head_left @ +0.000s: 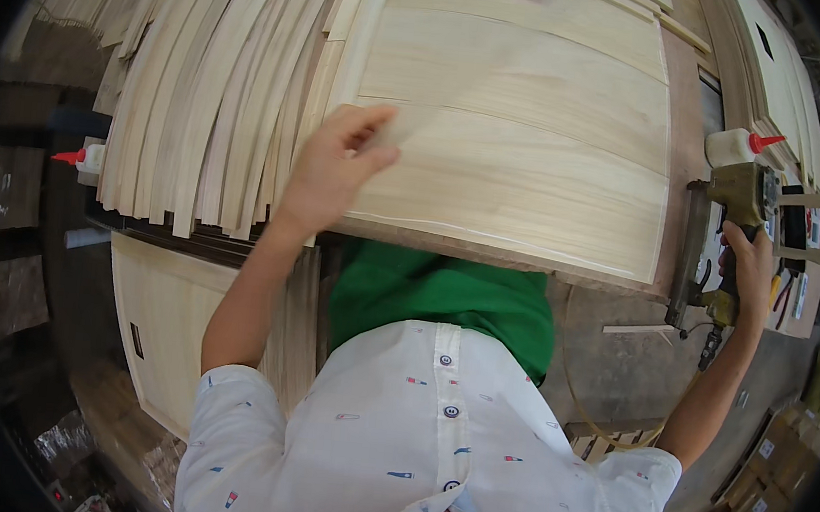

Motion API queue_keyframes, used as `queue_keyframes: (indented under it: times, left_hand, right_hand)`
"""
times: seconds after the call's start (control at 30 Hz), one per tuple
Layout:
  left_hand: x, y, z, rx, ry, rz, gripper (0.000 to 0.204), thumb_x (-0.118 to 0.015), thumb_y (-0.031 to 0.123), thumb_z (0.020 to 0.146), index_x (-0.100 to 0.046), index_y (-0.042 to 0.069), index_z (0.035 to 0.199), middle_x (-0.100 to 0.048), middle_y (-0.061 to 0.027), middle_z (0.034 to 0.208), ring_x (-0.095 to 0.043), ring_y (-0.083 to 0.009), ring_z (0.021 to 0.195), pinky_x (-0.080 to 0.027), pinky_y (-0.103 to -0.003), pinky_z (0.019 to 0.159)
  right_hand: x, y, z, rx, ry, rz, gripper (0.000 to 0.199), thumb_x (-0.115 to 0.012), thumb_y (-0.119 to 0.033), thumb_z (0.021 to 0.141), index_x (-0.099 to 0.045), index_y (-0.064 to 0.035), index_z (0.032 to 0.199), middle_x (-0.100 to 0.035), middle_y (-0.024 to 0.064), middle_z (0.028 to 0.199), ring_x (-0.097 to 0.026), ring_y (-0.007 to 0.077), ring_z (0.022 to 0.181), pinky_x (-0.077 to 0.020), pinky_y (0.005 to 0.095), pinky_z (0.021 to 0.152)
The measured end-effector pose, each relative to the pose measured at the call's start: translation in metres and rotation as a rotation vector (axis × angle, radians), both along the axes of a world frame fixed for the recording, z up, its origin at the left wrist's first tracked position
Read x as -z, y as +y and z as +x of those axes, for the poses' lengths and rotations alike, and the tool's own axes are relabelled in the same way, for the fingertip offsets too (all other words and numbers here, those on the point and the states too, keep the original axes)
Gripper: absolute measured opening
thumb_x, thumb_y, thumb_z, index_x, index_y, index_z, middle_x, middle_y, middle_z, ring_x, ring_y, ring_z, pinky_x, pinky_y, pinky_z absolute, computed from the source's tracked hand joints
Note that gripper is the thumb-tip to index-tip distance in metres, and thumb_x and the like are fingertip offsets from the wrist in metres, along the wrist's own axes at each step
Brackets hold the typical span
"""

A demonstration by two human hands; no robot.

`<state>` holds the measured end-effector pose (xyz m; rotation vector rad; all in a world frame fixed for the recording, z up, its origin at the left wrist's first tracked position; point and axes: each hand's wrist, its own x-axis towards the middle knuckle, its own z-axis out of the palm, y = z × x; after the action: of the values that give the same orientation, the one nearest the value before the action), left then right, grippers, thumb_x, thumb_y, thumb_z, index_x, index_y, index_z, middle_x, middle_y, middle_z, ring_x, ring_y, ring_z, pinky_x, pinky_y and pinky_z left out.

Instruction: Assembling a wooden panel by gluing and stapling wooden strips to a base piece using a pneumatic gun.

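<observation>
In front of me lies a pale wooden panel (517,148) made of wide boards, with a thin white line along its near and right edges. Over its left side hovers my left hand (327,176), fingers loosely bent and thumb apart, with nothing visible in it. My right hand (748,266) is wrapped round the handle of an olive-coloured nail gun (736,190) at the panel's right side. Just beyond the gun a white glue bottle (732,148) with a red tip lies on its side. Long wooden strips (215,93) are heaped to the left of the panel.
Another glue bottle (94,160) sits at the far left. Below the strips leans a panel with a slot (166,308). A yellowish air hose (580,407) hangs at my right. More panels (776,83) stand at the back right, and cardboard boxes (770,463) at the lower right.
</observation>
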<state>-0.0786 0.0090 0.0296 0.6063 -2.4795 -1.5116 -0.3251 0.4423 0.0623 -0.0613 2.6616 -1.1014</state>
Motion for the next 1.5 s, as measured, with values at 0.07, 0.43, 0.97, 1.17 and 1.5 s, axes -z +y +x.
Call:
queue_keyframes:
  times: [0.07, 0.43, 0.97, 1.17, 1.5]
  left_hand:
    - [0.003, 0.019, -0.005, 0.066, 0.021, -0.182, 0.034, -0.063, 0.003, 0.084, -0.060, 0.004, 0.117, -0.058, -0.0085, 0.109, -0.055, -0.0198, 0.101, -0.043, -0.030, 0.093]
    - [0.012, 0.040, -0.033, 0.390, 0.117, -0.429, 0.035, -0.059, -0.003, 0.079, -0.061, 0.001, 0.114, -0.052, -0.0138, 0.111, -0.051, -0.0274, 0.109, -0.040, -0.036, 0.096]
    - [0.069, 0.104, -0.002, 0.393, 0.361, -0.413, 0.034, -0.067, -0.003, 0.069, -0.064, 0.003, 0.102, -0.057, -0.0082, 0.098, -0.049, -0.0275, 0.092, -0.040, -0.037, 0.086]
    - [0.060, 0.095, 0.007, 0.346, 0.356, -0.466, 0.033, -0.067, -0.003, 0.070, -0.064, 0.002, 0.102, -0.057, -0.0083, 0.098, -0.049, -0.0272, 0.092, -0.041, -0.037, 0.085]
    - [0.071, 0.089, 0.012, 0.339, 0.305, -0.455, 0.035, -0.068, -0.003, 0.070, -0.064, 0.002, 0.104, -0.057, -0.0091, 0.099, -0.049, -0.0284, 0.094, -0.041, -0.037, 0.087]
  right_hand:
    - [-0.002, 0.002, 0.001, 0.002, -0.004, -0.027, 0.027, -0.064, -0.024, 0.083, -0.054, 0.0011, 0.087, -0.056, 0.0044, 0.070, -0.052, 0.0108, 0.049, -0.0422, 0.0269, 0.044]
    - [0.019, 0.015, -0.010, -0.109, 0.255, 0.209, 0.034, -0.065, -0.033, 0.081, -0.063, 0.0002, 0.082, -0.060, 0.0050, 0.069, -0.056, 0.0132, 0.054, -0.0413, 0.0272, 0.050]
    - [0.023, 0.033, -0.026, -0.060, 0.097, 0.202, 0.029, -0.063, -0.034, 0.088, -0.057, -0.0074, 0.079, -0.051, -0.0022, 0.059, -0.047, 0.0074, 0.048, -0.0348, 0.0242, 0.046]
    - [0.019, 0.023, -0.020, -0.060, 0.148, 0.210, 0.031, -0.063, -0.036, 0.088, -0.057, -0.0073, 0.079, -0.050, -0.0012, 0.057, -0.047, 0.0083, 0.047, -0.0357, 0.0247, 0.046]
    - [0.014, 0.014, -0.015, -0.087, 0.104, 0.228, 0.031, -0.063, -0.035, 0.087, -0.057, -0.0069, 0.079, -0.050, -0.0005, 0.058, -0.047, 0.0084, 0.048, -0.0359, 0.0245, 0.046]
